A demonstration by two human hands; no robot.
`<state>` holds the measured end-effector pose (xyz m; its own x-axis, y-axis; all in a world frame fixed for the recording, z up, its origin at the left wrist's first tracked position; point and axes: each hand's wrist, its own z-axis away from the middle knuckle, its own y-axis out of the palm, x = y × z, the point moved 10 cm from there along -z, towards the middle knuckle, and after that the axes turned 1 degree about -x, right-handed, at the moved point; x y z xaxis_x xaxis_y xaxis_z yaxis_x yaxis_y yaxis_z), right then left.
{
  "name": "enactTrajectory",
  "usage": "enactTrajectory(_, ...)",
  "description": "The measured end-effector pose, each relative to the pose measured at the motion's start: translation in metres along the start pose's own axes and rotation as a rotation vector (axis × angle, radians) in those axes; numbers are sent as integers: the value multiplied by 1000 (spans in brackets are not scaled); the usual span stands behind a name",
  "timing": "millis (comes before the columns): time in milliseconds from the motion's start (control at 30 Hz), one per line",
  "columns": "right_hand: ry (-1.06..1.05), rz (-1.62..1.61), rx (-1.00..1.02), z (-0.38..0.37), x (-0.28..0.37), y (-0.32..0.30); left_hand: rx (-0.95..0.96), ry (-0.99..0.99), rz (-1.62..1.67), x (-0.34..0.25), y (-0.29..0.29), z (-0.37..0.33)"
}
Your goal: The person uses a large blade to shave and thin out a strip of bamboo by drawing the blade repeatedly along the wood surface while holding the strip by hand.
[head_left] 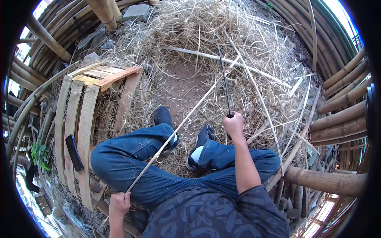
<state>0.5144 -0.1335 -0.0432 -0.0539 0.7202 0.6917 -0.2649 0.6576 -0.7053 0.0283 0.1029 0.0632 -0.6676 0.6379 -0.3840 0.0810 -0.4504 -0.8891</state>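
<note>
My left hand [120, 204], low by my left hip, is closed around a long, thin bamboo strip [158, 153]. The strip slants up over my left thigh and out past my feet, with a knobby joint partway along it. In my closed right hand [234, 123], above my right shin, is the black handle of a knife with a long, narrow dark blade [224, 79]. The blade points away from me, edge-on. Strip and blade cross near the strip's far end; whether they touch I cannot tell.
A slatted wooden crate [88, 107] stands left, a flat black oblong object [74, 153] on its slats. Pale shavings [186, 23] cover much of the ground, with loose strips [258, 93] at right. A thick bamboo pole [325, 180] lies by my right knee; bamboo walls surround me.
</note>
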Motion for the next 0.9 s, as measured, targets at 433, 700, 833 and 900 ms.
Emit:
enactTrajectory(433,-476,314,167,75,87,-9,-14,76,57,22,18,7)
enactTrajectory(700,-195,558,-251,-56,55,-95,6,26,91,26,23,3)
enactTrajectory(833,-218,279,-101,-26,60,-47,-36,118,40,30,24,14)
enactTrajectory(900,-165,110,-3,-19,47,-29,-58,94,39,38,24,18)
